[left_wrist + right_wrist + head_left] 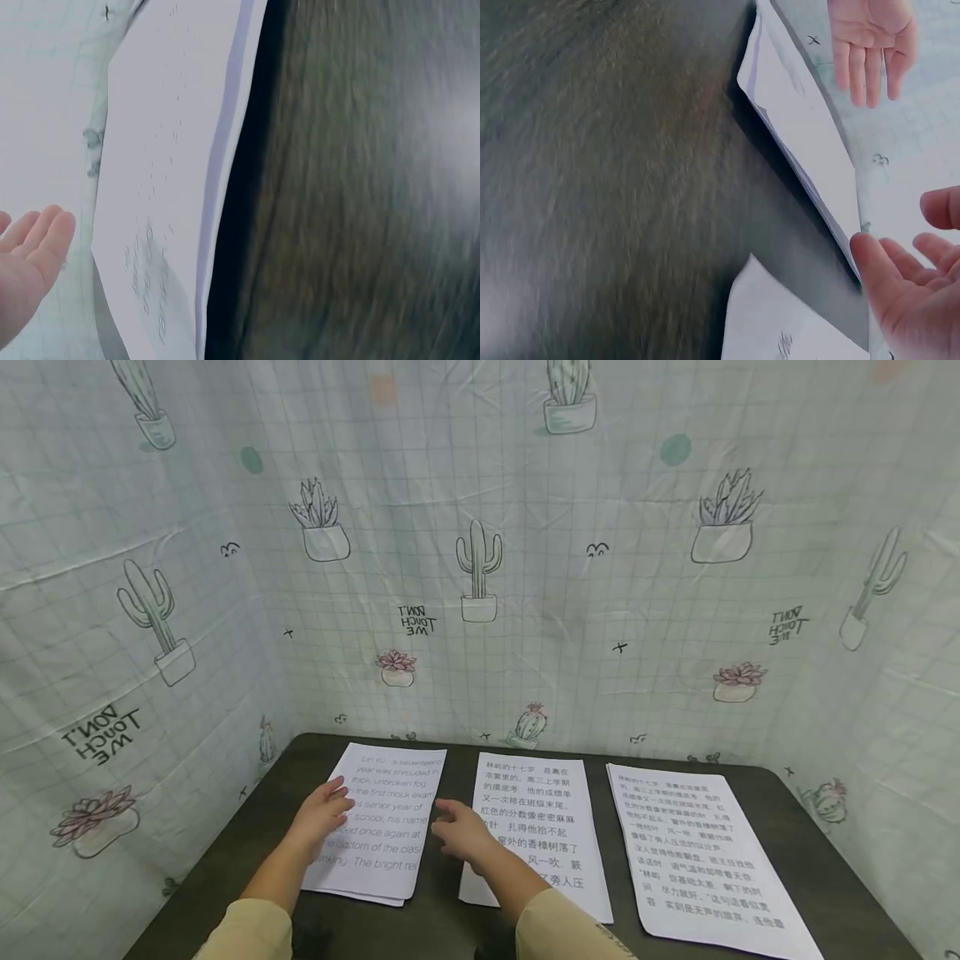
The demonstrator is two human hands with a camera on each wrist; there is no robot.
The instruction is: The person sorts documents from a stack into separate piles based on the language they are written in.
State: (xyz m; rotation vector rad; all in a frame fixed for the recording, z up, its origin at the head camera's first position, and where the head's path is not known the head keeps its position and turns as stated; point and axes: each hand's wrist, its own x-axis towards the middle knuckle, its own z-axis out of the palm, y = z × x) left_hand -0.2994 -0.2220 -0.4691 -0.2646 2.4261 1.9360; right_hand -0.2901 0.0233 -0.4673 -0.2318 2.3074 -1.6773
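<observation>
My left hand [322, 817] hovers over the left edge of a stack of white sheets [390, 814] printed in large English text. Its fingers look relaxed and hold nothing, as the left wrist view of the same hand [34, 262] also shows. Between that stack and a middle stack of sheets [525, 793] in Chinese print is my right hand [463, 837]. In the right wrist view its fingers [881, 277] are loosely bent, with nothing in them. My right forearm hides the middle stack's lower left part. Both stacks lie flat with slightly uneven edges.
A third stack of Chinese-printed sheets [697, 852] lies at the right side of the dark wooden table [622, 893]. Behind and on both sides hangs a pale cloth [540, 668] with cactus drawings, meeting the table's far edge.
</observation>
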